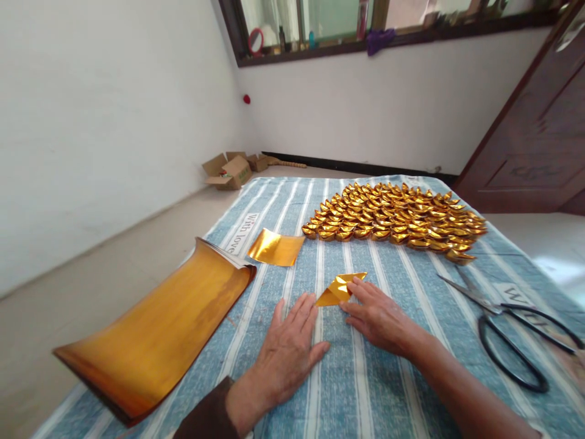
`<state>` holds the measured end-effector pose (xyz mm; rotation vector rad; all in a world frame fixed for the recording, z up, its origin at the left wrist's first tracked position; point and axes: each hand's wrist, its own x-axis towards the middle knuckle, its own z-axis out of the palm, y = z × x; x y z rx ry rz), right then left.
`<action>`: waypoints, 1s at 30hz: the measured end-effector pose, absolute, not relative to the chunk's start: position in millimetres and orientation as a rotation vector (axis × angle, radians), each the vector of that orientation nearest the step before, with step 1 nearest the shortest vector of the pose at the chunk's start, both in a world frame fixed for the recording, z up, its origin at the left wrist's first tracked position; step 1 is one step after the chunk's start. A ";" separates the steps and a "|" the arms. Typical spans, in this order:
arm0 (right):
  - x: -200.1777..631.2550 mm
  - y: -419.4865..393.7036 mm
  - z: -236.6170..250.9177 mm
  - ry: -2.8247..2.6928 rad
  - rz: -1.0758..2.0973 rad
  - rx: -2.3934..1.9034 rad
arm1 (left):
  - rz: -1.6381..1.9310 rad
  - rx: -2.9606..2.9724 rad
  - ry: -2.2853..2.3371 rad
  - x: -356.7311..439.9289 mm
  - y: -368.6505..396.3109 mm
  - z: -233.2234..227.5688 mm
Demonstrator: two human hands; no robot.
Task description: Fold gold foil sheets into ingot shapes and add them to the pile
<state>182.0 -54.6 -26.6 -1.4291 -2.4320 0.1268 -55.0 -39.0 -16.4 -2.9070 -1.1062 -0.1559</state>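
A small folded piece of gold foil paper lies on the striped tablecloth, its ends drawn out to points. My right hand rests on its right side, fingertips pressing the foil against the cloth. Palm down beside it, my left hand lies flat with fingers stretched out, fingertips close to the foil's left point. Whether those fingertips touch the foil I cannot tell. Beyond my left hand is a loose square of gold foil paper. A large group of folded gold paper ingots covers the far right of the table.
At the left edge lies a curling stack of large gold foil sheets. Black-handled scissors, partly spread, lie on the right of the blue-and-white tablecloth. Cardboard boxes stand on the floor behind. A dark red door is at right.
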 end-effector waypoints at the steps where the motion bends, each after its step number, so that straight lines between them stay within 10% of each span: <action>1: 181.9 -54.6 -26.0 -2.433 0.133 -1.429 | -0.156 -2.902 -1.110 -55.1 -39.3 -17.0; 30: 186.7 -49.2 -21.7 -2.393 0.242 -1.344 | 0.178 -2.830 -1.355 -15.6 -28.1 26.0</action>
